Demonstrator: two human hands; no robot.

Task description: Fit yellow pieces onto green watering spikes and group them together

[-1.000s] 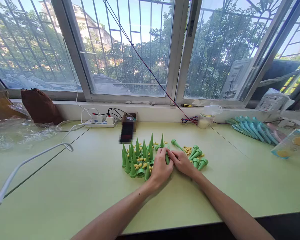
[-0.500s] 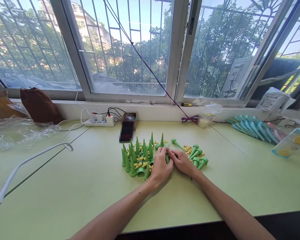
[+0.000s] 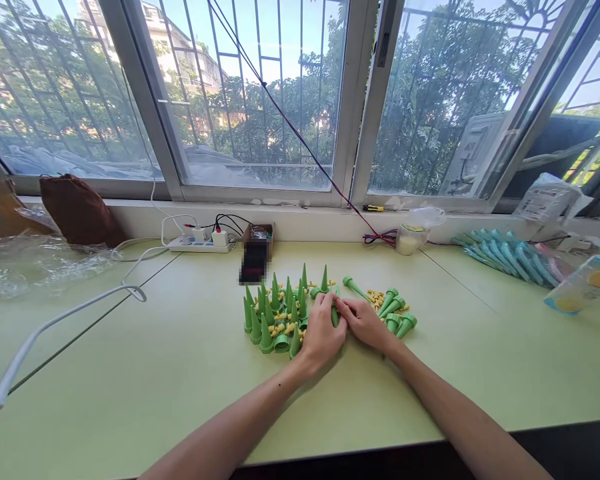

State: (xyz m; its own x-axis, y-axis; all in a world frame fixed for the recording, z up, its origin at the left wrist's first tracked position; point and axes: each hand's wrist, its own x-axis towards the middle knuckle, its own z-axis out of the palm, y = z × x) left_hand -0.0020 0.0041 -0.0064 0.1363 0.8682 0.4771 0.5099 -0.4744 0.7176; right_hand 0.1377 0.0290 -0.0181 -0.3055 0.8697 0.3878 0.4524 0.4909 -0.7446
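Note:
My left hand (image 3: 322, 331) and my right hand (image 3: 365, 323) meet at the middle of the pale green table (image 3: 180, 373), both with fingers closed round one green cone-shaped spike (image 3: 335, 311). Left of my hands stand several upright green cones (image 3: 275, 313) with small yellow parts (image 3: 280, 329) scattered among them. To the right, several green cones lie on their sides (image 3: 397, 313) beside more yellow bits (image 3: 375, 299).
A white power strip (image 3: 199, 245) with plugs and a small dark box (image 3: 257, 257) sit by the window sill. A white cable (image 3: 65, 313) loops at the left near clear plastic bags (image 3: 35, 267). Teal spikes (image 3: 505, 257) and a small jar (image 3: 409, 241) lie at right.
Nothing has visibly moved; both hands stay closed on the same green cone at the same spot.

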